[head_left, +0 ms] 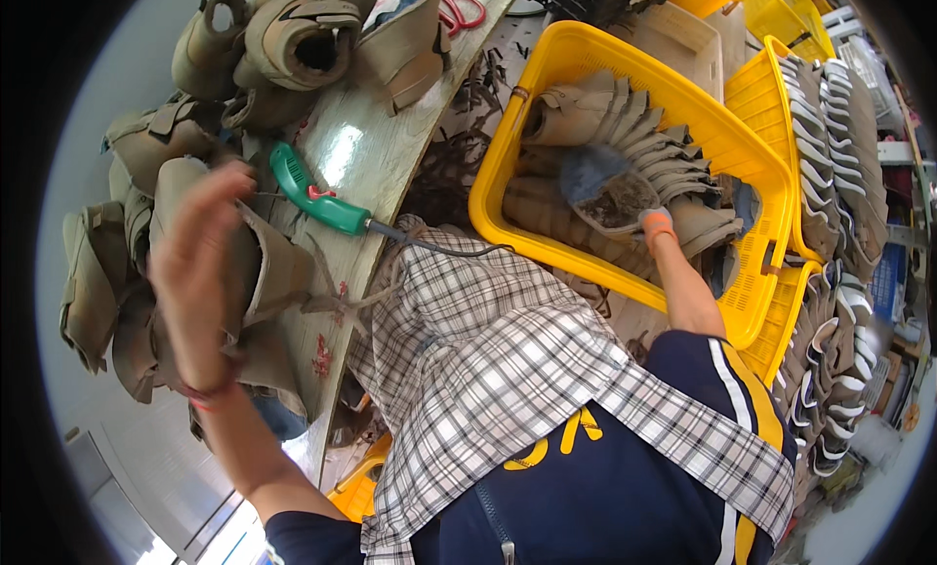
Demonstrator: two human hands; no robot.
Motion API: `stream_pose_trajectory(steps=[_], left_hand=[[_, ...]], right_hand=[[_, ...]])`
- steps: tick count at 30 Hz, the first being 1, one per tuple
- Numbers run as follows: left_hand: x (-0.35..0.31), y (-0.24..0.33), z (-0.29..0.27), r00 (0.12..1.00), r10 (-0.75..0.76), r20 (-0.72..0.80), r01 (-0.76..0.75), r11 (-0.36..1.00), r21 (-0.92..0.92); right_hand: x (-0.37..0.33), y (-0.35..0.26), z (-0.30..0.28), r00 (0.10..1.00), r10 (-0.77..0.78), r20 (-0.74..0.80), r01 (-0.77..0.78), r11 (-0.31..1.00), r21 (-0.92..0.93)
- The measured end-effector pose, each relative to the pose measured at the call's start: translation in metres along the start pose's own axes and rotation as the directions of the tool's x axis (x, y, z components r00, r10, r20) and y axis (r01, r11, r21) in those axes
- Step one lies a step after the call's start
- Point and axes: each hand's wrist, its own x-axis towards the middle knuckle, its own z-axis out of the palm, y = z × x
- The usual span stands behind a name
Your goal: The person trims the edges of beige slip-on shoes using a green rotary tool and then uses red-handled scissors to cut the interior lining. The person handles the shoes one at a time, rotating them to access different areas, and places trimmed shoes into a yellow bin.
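We look down on a long desk [356, 150] that runs from the top edge toward our lap. Its left side is heaped with tan boot uppers [293, 38]. Off its right edge sits a big yellow basket [727, 136] packed with more tan uppers in a fanned row, and beyond it further yellow baskets [781, 9] hold rows of grey and white shoe pieces [830, 136]. A checked cloth [488, 350] covers our lap.

Our left hand [195, 272] is raised over the desk's left pile, fingers spread and released, blurred, holding nothing that we can tell. Our right hand [656, 223] reaches into the yellow basket, grasping a tan upper [610, 189] with a dark lining.

A green-handled tool [317, 194] lies near the desk's right edge, between our two hands. Red-handled scissors [461, 12] lie at the desk's far end.
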Motion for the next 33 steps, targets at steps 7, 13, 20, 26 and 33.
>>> stream_pose_trajectory(steps=[7, 13, 20, 26, 33], left_hand=[[-0.112, -0.019, 0.196, 0.804, -0.406, 0.434, 0.587, 0.653, -0.478], [-0.090, -0.027, 0.237, 0.844, -0.489, 0.220, 0.410, 0.323, -0.853], [-0.115, -0.037, 0.179, 0.759, -0.488, -0.432, 0.013, 0.674, -0.738], [-0.137, -0.028, 0.136, 0.654, -0.543, -0.526, -0.269, 0.483, -0.833], [-0.178, -0.013, 0.071, 0.605, -0.683, -0.410, -0.498, 0.077, -0.864]], right_hand=[[-0.145, -0.029, -0.063, 0.927, -0.286, -0.243, 0.108, -0.418, 0.902], [-0.258, -0.134, -0.106, 0.391, -0.585, -0.711, 0.751, -0.244, 0.614], [-0.260, -0.206, -0.113, 0.109, -0.822, -0.559, 0.318, -0.504, 0.803], [-0.292, -0.228, -0.139, 0.234, -0.958, -0.163, 0.289, -0.092, 0.953], [-0.224, -0.302, -0.171, -0.087, -0.448, -0.890, 0.875, 0.393, -0.284]])
